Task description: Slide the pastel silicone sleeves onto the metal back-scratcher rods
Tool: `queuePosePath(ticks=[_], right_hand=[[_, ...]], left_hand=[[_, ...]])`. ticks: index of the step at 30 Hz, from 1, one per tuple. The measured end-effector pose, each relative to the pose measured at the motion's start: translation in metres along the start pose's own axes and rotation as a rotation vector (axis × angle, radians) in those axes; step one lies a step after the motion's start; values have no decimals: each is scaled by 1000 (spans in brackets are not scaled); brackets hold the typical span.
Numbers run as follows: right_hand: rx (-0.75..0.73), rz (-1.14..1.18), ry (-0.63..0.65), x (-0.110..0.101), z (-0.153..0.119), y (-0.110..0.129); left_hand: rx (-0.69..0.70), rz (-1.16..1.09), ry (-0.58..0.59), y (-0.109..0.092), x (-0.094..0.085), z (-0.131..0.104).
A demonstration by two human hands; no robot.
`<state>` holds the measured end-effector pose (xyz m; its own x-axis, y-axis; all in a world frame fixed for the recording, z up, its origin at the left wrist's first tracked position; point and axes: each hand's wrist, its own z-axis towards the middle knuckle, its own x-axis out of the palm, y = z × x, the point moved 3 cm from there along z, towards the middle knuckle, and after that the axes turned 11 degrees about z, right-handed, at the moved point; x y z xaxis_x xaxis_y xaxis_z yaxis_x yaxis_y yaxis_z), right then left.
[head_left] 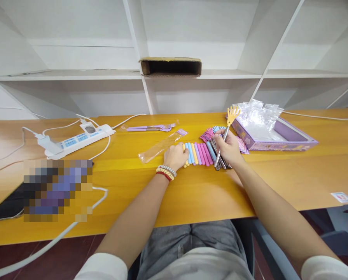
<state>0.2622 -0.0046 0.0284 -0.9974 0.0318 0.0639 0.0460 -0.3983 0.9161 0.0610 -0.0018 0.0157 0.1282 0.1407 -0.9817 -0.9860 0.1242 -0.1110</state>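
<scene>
My right hand is closed around the metal rod of a yellow hand-shaped stick, which leans with its yellow end up. Beneath it lie several metal rods joined to a row of coloured handles in pink, purple, blue and yellow. At the row's left end rests my left hand, its fingers curled against a yellow handle. Pink hand-shaped ends and blue ones show behind the row. A flat clear plastic sleeve lies behind my left hand.
A purple box holding clear plastic bags stands at the right. Wrapped purple sticks lie at the back. On the left are a white power strip, cables and a blurred item. An open cardboard box sits on the shelf.
</scene>
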Motion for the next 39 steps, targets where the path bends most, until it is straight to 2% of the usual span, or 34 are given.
queuePosePath(ticks=[3,9,13,16,20,24,27,33,36,39], right_hand=[[-4,61,-79,-3,4,-2],[38,111,-83,-13,11,4],[123,36,-40,-23,15,2],[150,30,-34,-26,17,-4],[152,142,-68,-25,16,-8],[160,220,25,-21,15,-3],[145,213,2,-28,17,1],[190,-30,-138,-50,23,-1],[128,-378,-148,-55,23,-2],[77,-754,-101,-55,23,-3]], left_hand=[[-9,-22,-4,1,0,0],[-16,-62,-7,2,1,0],[-22,-76,-17,3,-1,0],[-11,-87,-52,4,-5,-1],[10,-100,-118,5,-11,-4],[31,-117,-162,6,-16,-7],[17,-133,-201,10,-16,-5],[50,-130,-285,17,-7,0],[79,-143,-278,17,-2,1],[81,-153,-271,18,-1,2]])
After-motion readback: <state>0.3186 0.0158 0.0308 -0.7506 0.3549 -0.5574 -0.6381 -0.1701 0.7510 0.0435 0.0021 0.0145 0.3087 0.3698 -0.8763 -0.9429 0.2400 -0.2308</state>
